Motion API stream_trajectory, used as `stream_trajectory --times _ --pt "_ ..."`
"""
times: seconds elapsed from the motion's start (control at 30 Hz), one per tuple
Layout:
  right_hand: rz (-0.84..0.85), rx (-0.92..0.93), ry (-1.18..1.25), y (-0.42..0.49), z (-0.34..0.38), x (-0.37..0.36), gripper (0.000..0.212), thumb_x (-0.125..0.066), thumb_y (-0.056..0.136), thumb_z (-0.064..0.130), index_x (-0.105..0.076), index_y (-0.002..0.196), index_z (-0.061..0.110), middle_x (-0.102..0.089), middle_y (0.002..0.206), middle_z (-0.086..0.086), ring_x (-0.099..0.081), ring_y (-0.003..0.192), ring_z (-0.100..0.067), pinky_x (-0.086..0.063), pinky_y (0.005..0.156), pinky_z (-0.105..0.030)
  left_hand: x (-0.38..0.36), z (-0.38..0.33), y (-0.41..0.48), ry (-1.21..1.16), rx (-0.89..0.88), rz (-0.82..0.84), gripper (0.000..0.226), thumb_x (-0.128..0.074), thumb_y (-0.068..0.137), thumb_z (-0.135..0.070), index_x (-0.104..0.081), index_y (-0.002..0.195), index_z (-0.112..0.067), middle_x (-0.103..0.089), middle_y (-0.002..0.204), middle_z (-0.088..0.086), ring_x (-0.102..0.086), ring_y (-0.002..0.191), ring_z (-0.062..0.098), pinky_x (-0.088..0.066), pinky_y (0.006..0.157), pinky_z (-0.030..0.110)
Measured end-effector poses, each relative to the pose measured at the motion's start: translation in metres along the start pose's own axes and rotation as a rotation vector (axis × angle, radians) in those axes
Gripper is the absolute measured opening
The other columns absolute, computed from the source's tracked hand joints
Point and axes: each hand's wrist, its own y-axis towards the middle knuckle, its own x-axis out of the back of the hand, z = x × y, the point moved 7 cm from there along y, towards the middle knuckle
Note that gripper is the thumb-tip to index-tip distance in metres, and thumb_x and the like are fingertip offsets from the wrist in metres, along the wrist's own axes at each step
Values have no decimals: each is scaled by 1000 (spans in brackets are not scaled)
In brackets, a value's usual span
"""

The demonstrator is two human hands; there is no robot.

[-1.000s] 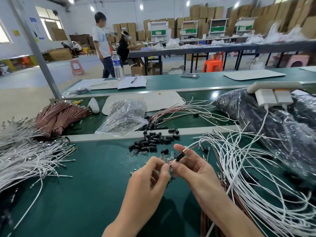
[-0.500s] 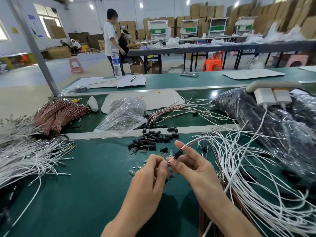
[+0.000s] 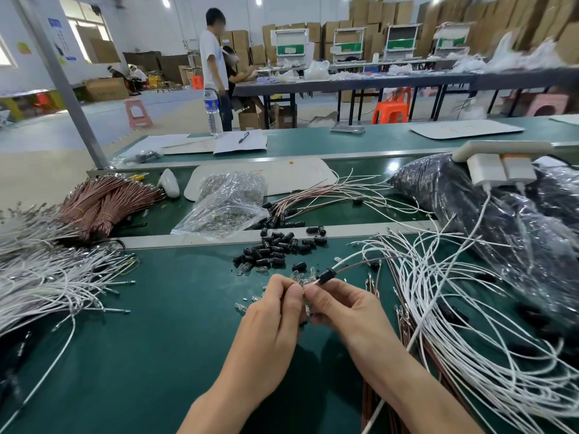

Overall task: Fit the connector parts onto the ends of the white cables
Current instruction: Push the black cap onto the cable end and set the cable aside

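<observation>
Left hand [image 3: 275,311] has met right hand [image 3: 344,305], both pinching one cable end [image 3: 316,280].

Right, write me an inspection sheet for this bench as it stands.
Surface: green matted bench, crowded.
Job's things: small black cylindrical sleeve on the held white cable; pile of loose black sleeves behind it.
Clutter: clear plastic bag of small metal parts; dark plastic-wrapped bundle at right.
Hands: left hand and right hand both pinch the white cable's tip.
Cables: loose white cables at right; copper-brown wire bundles at left.
Surroundings: standing person, clear water bottle, stacked cardboard boxes.
</observation>
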Motion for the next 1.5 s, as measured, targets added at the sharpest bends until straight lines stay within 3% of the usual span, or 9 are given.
stream_trajectory --times 0.2,0.37,0.53,0.8,0.97,1.1,1.17,1.33,1.5 --pt "-18 -28 134 5 -3 2 45 -90 62 53 -81 89 19 -76 90 -4 -69 82 -14 -57 79 -28 0 -1 1 -124 7 -6 30 -38 100 -57 -58 97 -35 -65 77 -4 -59 60 13 -50 56 28" --pt "-17 -24 163 5 -4 3 49 -91 59 55 -80 88 17 -74 86 -3 -68 80 -12 -56 78 -26 -1 0 2 -192 59 1 22 -50 94 -53 -61 94 -34 -66 74 -4 -60 60 13 -53 58 32" --pt "-25 -19 136 4 -2 2 53 -90 57 58 -81 88 15 -75 85 -5 -70 79 -14 -58 76 -25 0 -1 2 -250 94 -14 17 -54 102 -31 -62 87 -32 -66 71 -6 -60 61 10 -54 60 28" --pt "-17 -32 162 3 -4 0 45 -87 63 54 -81 85 14 -75 80 -6 -69 75 -16 -58 76 -26 -2 -2 2 -306 124 -9 20 -51 102 -30 -61 85 -33 -67 71 -5 -59 61 9 -51 59 24" --pt "-1 -44 164 2 -3 -2 36 -84 70 45 -81 89 14 -74 80 -5 -69 74 -13 -57 73 -23 -2 4 2 -283 118 -14 18 -52 101 -37 -60 86 -33 -66 71 -5 -60 61 11 -55 60 34" --pt "-17 -53 106 2 -2 0 30 -81 71 41 -82 89 17 -75 80 -1 -69 74 -10 -56 70 -22 -2 6 2 -184 100 15 20 -49 99 -51 -59 90 -37 -67 72 -9 -61 62 8 -53 61 29" --pt "-70 -38 85 2 -2 6 32 -82 68 43 -81 88 17 -74 80 1 -67 74 -8 -56 69 -22 4 8 3 33 55 24 26 -41 99 -61 -56 94 -40 -66 78 -15 -59 67 2 -48 64 22" --pt "-182 -36 123 4 -1 23 28 -81 68 41 -81 82 16 -71 80 -2 -65 73 -9 -56 67 -21 29 22 7 649 61 64 61 -19 90 -76 -48 130 -40 -48 124 -23 -37 123 4 -30 102 30" --pt "-173 -44 121 6 -1 23 28 -80 68 42 -81 80 18 -70 79 -2 -65 72 -8 -55 68 -20 18 39 4 815 134 217 56 -28 93 -71 -40 140 -44 -42 133 -16 -37 128 11 -27 106 31"
